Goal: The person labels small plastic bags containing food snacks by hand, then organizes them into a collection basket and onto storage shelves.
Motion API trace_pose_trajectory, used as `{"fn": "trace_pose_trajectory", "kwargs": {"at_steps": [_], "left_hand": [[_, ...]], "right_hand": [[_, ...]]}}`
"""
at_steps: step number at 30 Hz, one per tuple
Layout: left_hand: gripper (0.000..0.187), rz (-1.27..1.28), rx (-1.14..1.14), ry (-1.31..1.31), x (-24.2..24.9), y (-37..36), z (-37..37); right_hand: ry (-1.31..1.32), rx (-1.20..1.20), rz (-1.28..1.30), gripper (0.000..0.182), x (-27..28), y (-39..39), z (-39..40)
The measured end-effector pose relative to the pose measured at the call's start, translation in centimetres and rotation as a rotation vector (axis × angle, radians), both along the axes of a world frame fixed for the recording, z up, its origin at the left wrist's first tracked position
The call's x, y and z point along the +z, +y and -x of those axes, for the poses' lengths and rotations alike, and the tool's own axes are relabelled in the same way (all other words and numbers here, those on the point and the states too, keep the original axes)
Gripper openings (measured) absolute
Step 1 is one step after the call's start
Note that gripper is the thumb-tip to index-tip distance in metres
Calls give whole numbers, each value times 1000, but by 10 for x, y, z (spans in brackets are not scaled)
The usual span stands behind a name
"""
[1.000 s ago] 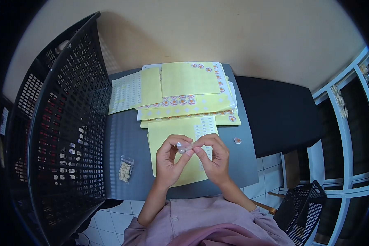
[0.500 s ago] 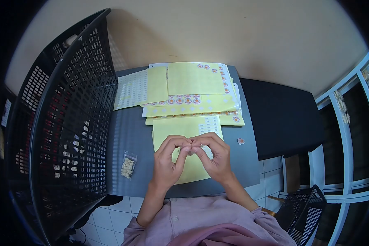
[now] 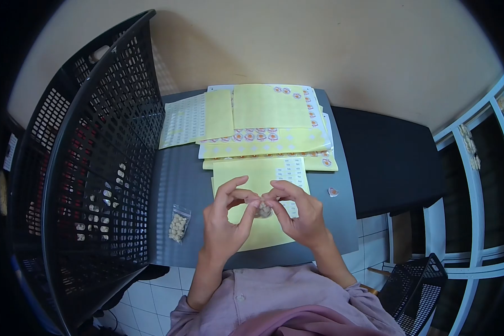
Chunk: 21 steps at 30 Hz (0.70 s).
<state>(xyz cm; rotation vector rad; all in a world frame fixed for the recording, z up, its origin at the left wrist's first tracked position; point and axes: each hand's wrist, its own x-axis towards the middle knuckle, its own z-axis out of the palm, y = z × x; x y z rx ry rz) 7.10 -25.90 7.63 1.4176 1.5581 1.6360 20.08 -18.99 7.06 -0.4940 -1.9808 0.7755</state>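
Fingers (image 3: 246, 197) of both hands pinch one small clear packet (image 3: 262, 210) between them, thumb and forefinger tips closed on it from either side. The left hand (image 3: 225, 223) grips the packet's left edge with its other fingers lifted and spread; the right hand (image 3: 301, 215) grips the right edge with its fingers curled. The packet hangs just above a yellow backing sheet (image 3: 252, 178) that lies on the near part of the grey table (image 3: 179, 185); what is inside the packet is too small to tell.

Beyond that sheet, more yellow sticker sheets (image 3: 266, 120) overlap in a pile toward the wall, some with rows of round orange stickers. A white sheet of small labels (image 3: 179, 120) lies at the pile's left. Left of the hands, well apart, a small filled bag (image 3: 177, 224) of pale pieces rests on the table. A single loose sticker (image 3: 333, 192) lies to the right of the hands. A tall black mesh basket (image 3: 95, 168) stands along the table's left side.
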Motion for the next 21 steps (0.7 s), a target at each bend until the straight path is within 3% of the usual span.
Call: {"fn": "trace_pose_trajectory", "kwargs": {"at_steps": [2,6,9,11,12,21], "left_hand": [[44,-70,-17,223,-1,1,4],[43,-132,-47,373,3,4,11],[48,-145,-103,194,6,6,11],[53,-139,-119,-106,6,7,10],[53,-141,-117,-107,7,9,11],[54,-442,-85,-42,42,33,15]], "right_hand": [[-18,-19,-89,35,-1,3,0],[-38,-34,-179,35,2,5,0],[54,-10,-61,37,1,7,-1],[145,54,59,36,3,7,0],[234,119,181,36,5,7,0],[410,285,397,13,46,25,18]]}}
